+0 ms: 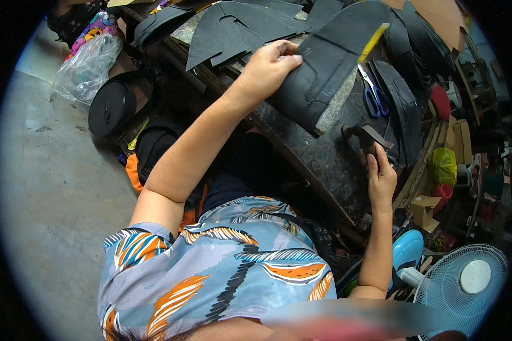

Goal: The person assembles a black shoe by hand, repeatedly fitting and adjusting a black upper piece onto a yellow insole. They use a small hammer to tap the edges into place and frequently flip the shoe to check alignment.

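Note:
My left hand (270, 63) pinches the near left edge of a black stitched leather piece (318, 71), thumb on top. The piece lies over a grey speckled slab (337, 103) on the dark workbench (318, 153). A curved seam and a straight ridge show on its surface. To the right, my right hand (383, 179) is closed round the handle of a hammer (367, 136), its dark head just above the bench, apart from the leather. Blue-handled scissors (375, 101) lie beyond the hammer. A narrow yellow strip (373, 43) lies at the leather's right edge.
More black cut pieces (239, 28) cover the bench's far side, and stacked black pieces (401, 96) line its right. A white fan (461, 284) stands at lower right. Left of the bench are a black round container (112, 105) and a clear plastic bag (91, 65).

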Action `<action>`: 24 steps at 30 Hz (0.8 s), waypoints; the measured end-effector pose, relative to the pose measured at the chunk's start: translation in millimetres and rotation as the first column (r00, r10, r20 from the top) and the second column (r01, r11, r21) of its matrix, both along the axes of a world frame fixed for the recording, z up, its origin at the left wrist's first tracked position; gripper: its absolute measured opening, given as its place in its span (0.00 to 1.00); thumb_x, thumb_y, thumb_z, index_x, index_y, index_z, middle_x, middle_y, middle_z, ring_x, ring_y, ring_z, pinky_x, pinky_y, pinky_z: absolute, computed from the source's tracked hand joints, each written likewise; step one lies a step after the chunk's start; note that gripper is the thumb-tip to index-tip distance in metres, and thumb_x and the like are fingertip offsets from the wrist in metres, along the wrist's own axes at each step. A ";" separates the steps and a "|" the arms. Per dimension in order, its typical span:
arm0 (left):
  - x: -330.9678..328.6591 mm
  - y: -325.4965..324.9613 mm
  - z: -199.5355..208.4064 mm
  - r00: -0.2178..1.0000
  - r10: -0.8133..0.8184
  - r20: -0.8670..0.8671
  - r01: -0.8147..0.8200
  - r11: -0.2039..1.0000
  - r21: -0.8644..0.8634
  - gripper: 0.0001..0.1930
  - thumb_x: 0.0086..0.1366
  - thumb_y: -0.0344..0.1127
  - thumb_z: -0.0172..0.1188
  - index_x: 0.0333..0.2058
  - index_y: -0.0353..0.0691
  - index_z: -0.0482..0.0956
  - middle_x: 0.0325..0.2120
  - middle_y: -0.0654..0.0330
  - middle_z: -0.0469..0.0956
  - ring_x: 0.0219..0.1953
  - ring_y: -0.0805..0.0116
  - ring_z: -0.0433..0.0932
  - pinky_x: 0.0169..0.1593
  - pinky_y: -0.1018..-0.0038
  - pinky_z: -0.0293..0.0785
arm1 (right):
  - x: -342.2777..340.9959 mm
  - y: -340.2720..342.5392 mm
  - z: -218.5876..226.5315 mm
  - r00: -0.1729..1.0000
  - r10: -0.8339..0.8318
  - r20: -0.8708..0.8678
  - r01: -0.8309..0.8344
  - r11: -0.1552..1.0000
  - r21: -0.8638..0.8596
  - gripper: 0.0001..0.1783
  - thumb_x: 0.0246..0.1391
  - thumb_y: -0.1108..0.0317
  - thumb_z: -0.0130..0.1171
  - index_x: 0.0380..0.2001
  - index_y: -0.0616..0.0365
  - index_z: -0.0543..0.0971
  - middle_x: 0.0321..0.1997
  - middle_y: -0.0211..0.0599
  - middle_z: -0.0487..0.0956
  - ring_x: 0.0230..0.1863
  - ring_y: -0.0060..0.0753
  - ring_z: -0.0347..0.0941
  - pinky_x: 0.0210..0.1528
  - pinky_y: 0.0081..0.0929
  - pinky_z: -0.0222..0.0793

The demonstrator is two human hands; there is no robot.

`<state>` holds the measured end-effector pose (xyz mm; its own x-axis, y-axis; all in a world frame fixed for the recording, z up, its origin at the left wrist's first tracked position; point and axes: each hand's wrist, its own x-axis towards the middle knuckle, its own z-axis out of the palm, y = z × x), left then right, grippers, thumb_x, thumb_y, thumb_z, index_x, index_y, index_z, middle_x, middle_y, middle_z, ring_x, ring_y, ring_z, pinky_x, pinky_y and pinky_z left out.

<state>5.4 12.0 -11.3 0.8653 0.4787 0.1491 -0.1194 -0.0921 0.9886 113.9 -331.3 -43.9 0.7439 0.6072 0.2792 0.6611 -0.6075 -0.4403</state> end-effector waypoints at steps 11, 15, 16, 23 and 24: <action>-9.6 -54.9 -5.8 0.998 0.048 -0.047 0.032 0.282 0.959 0.39 0.51 0.47 0.75 0.63 0.59 0.69 0.70 0.44 0.51 0.70 0.35 0.54 0.68 0.40 0.57 | -10.8 6.0 12.8 0.999 -0.024 -0.027 0.025 1.000 0.010 0.19 0.66 0.53 0.55 0.54 0.50 0.79 0.45 0.47 0.83 0.47 0.52 0.81 0.44 0.36 0.75; -10.2 -45.1 -11.8 0.997 0.039 -0.070 0.048 0.404 0.914 0.36 0.48 0.36 0.76 0.57 0.50 0.71 0.64 0.44 0.62 0.64 0.36 0.65 0.66 0.48 0.63 | -10.1 5.6 15.0 0.994 -0.081 -0.077 0.078 0.996 -0.045 0.19 0.66 0.55 0.57 0.54 0.52 0.80 0.40 0.45 0.85 0.38 0.41 0.84 0.39 0.31 0.75; -13.4 -41.1 -12.8 0.999 -0.013 -0.043 0.044 0.451 0.892 0.35 0.49 0.35 0.75 0.57 0.48 0.71 0.63 0.44 0.64 0.63 0.37 0.66 0.65 0.51 0.65 | -8.4 6.0 17.6 0.981 -0.043 -0.191 0.055 0.997 0.053 0.20 0.66 0.59 0.58 0.57 0.54 0.78 0.35 0.35 0.82 0.31 0.28 0.76 0.34 0.25 0.70; -43.4 -38.8 -15.0 0.994 -0.085 0.071 -0.006 0.599 0.801 0.33 0.49 0.35 0.75 0.53 0.44 0.68 0.60 0.46 0.67 0.60 0.41 0.70 0.59 0.58 0.73 | 6.7 35.8 50.6 0.993 0.054 -0.102 -0.032 0.977 0.210 0.19 0.65 0.64 0.60 0.57 0.56 0.79 0.40 0.31 0.82 0.33 0.18 0.73 0.34 0.19 0.69; -44.9 -40.3 -15.7 0.993 -0.082 0.079 -0.015 0.592 0.806 0.33 0.49 0.35 0.75 0.53 0.44 0.68 0.60 0.46 0.67 0.60 0.41 0.70 0.59 0.58 0.73 | 7.6 45.2 52.8 0.993 0.056 -0.102 -0.027 0.964 0.263 0.19 0.64 0.63 0.61 0.56 0.56 0.80 0.41 0.33 0.83 0.35 0.20 0.76 0.37 0.21 0.71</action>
